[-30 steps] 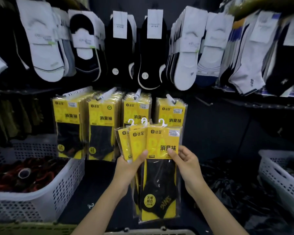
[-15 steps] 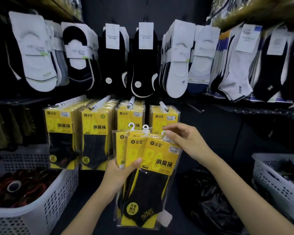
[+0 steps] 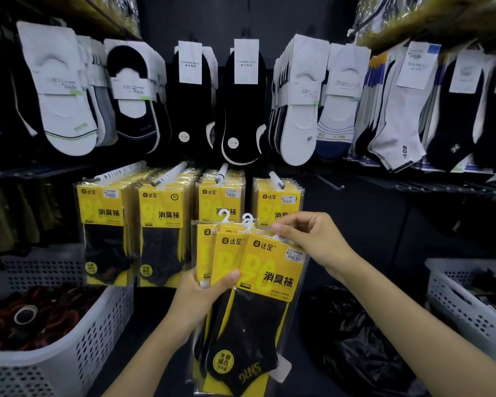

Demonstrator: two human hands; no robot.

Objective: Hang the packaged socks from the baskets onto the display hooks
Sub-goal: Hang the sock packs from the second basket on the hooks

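L hand (image 3: 202, 300) grips a fan of three sock packs (image 3: 226, 253) approx at mid-height. The thumb is curled across the yellow fronts; the fingers are wrapped behind, out of sight. The front pack (image 3: 272, 279) tilts off to the right of that grip, and its black sock hangs below w/ a round yellow sticker near the toe.

R hand (image 3: 312, 239) sits above & right of the L grip, at the front pack's top edge. Thumb & forefinger are pinched together on its white hanger tab, other fingers loosely curled. The tab is mostly hidden under the fingertips, so can't tell how much of it is caught. The white hanger hooks (image 3: 225, 214) of the other two packs poke up free, just left of the pinch.

Behind & above both hands are four display hooks (image 3: 276, 179) w/ white sleeves, each loaded w/ matching yellow hung packs (image 3: 166, 224). The rightmost row is nearest the pinch, partly covered by the held fan. Higher up hang rows of no-show socks (image 3: 63, 110), white & black.

Down left of the L grip is a white perforated left basket (image 3: 106, 319) w/ dark reddish goods inside. Well right of the R wrist is a right basket (image 3: 453, 299), also white. Low between it & the held packs lies a crumpled black plastic bag (image 3: 355, 339).
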